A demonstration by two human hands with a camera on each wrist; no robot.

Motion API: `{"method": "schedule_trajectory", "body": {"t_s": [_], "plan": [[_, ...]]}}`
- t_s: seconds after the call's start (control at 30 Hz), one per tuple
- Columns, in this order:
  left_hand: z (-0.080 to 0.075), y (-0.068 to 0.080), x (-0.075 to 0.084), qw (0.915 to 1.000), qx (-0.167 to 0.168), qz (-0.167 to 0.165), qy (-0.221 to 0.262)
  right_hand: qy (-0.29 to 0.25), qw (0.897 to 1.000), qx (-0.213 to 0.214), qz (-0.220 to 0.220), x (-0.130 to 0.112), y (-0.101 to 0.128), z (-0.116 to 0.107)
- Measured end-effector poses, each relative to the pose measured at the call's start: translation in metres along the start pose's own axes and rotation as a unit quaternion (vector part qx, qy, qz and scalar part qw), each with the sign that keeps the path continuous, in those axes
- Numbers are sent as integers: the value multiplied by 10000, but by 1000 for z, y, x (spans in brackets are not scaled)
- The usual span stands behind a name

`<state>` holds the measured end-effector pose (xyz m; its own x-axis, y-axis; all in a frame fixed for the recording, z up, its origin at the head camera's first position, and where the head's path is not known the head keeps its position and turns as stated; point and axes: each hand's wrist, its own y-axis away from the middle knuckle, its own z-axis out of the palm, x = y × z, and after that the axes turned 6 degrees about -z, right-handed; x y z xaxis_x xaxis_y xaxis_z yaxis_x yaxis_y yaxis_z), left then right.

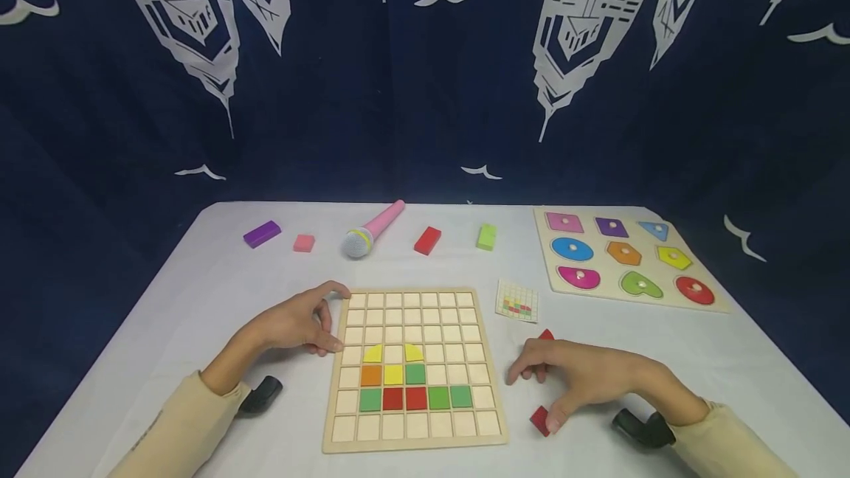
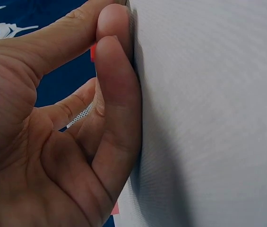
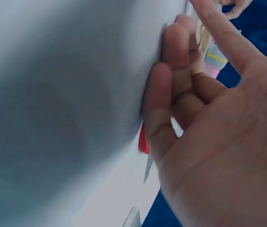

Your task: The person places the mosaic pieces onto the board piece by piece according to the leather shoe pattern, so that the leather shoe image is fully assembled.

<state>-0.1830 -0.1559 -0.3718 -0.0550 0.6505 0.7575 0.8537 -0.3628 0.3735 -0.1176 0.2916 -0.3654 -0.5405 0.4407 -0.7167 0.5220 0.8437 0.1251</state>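
Observation:
A wooden grid board [image 1: 458, 419] lies in the head view with several coloured tiles in its cells: two yellow rounded pieces, an orange, a yellow, red and green squares. My left hand [image 1: 299, 323] rests at its left side, index finger at the upper left corner and thumb at the left edge. The left wrist view shows the other fingers bent loosely against the tablecloth. My right hand [image 1: 591, 373] is over the table right of the board, its thumb touching a red tile [image 1: 539, 420]. Another red tile [image 1: 546, 335] shows partly behind its fingers.
A small pattern card [image 1: 516, 302] lies right of the board. Behind it is a shape puzzle [image 1: 544, 264] with knobbed pieces. Along the back are a purple block [image 1: 262, 234], a pink block [image 1: 303, 243], a toy microphone [image 1: 373, 230], a red block [image 1: 427, 240] and a green block [image 1: 486, 237].

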Motion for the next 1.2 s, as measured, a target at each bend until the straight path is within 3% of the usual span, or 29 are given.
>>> {"method": "schedule_trajectory", "body": {"t_s": [0.23,0.6,0.83,0.97,1.2], "plan": [[0,-2,0,10000,22,-21,-21,-258,9991,-320,105,1,-1,0],[1,-3,0,10000,28,-62,-12,-363,9984,-244,347,0,-2,5],[1,-2,-3,10000,4,-19,36,159,9979,25,627,-11,-3,14],[2,-3,-4,10000,17,-3,26,588,9967,112,550,-19,-4,22],[0,-2,-2,10000,7,12,-3,522,9976,279,351,-22,4,27]]}}
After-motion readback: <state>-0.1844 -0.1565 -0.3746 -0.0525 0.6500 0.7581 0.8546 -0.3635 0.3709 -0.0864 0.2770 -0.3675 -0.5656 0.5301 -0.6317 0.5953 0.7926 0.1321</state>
